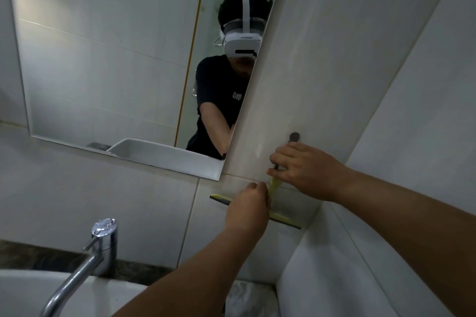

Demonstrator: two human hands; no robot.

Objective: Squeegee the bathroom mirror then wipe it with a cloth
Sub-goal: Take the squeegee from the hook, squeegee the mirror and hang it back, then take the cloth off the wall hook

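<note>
The squeegee [279, 219] hangs against the tiled wall just below and to the right of the mirror [116, 64], under a dark wall hook [294, 136]. The right hand [306, 171] is closed around the top of its yellow handle, just beneath the hook. The left hand [248, 210] is curled over the blade's middle, gripping it. A chrome faucet [100, 242] stands below the mirror, above the white basin [77, 296].
</note>
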